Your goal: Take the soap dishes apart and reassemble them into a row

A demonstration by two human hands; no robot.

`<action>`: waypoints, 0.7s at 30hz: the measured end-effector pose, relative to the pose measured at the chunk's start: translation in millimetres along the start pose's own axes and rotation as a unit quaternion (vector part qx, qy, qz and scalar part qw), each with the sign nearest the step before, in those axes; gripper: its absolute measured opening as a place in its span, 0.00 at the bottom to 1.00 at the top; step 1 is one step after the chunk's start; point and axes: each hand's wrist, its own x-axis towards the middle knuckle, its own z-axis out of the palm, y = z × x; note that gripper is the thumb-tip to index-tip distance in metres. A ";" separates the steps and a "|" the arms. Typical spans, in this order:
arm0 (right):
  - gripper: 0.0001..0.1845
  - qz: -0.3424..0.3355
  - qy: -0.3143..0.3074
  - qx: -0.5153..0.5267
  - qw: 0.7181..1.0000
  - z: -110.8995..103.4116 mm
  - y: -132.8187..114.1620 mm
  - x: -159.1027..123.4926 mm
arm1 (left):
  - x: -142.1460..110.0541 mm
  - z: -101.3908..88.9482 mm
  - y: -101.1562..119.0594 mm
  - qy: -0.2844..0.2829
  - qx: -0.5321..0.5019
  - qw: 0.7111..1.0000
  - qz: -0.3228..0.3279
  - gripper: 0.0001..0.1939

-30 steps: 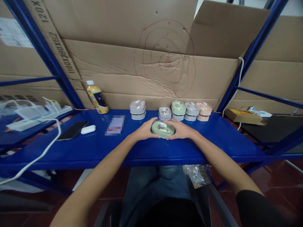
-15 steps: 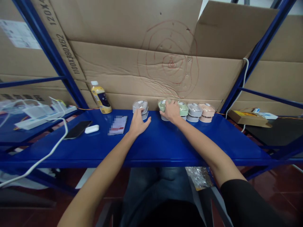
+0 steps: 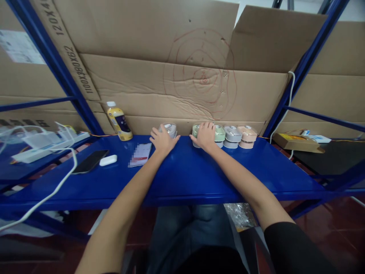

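Over a stack of small grey lidded containers [image 3: 171,129] rests my left hand [image 3: 164,141], its fingers spread across the left side and its thumb out to the right. The hand hides much of that stack, and I cannot tell how firmly it touches. My right hand [image 3: 206,137] lies with fingers stretched over a pale green lidded container [image 3: 195,130] and the edge of another green one [image 3: 219,133], thumb pointing left. To its right stand a grey two-high stack [image 3: 232,136] and a peach two-high stack [image 3: 247,136], side by side in a row.
On the blue shelf [image 3: 185,179] stand a yellow drink bottle [image 3: 119,121], a phone with a lit screen [image 3: 140,155], a white earbud case [image 3: 108,160] and a dark phone [image 3: 90,161]. Cardboard [image 3: 142,80] closes off the back. A power strip [image 3: 51,147] with cables lies left.
My left hand has spread its fingers outward to the left over the grey stack. My right hand's fingers have straightened over the green containers. The view has shifted slightly.
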 end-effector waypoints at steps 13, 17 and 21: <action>0.20 -0.091 0.040 0.300 0.949 -33.6 52.7 -66.2 | 7.0 -28.0 -26.1 0.068 -0.232 0.960 0.143 0.36; 0.34 -0.144 0.003 0.413 0.899 -34.9 67.1 -61.5 | -28.1 -46.3 -18.8 -0.072 -0.302 0.891 0.332 0.34; 0.57 -0.215 -0.107 0.436 0.868 -31.8 77.0 -67.7 | -60.1 -41.8 -8.8 -0.224 -0.329 0.825 0.402 0.35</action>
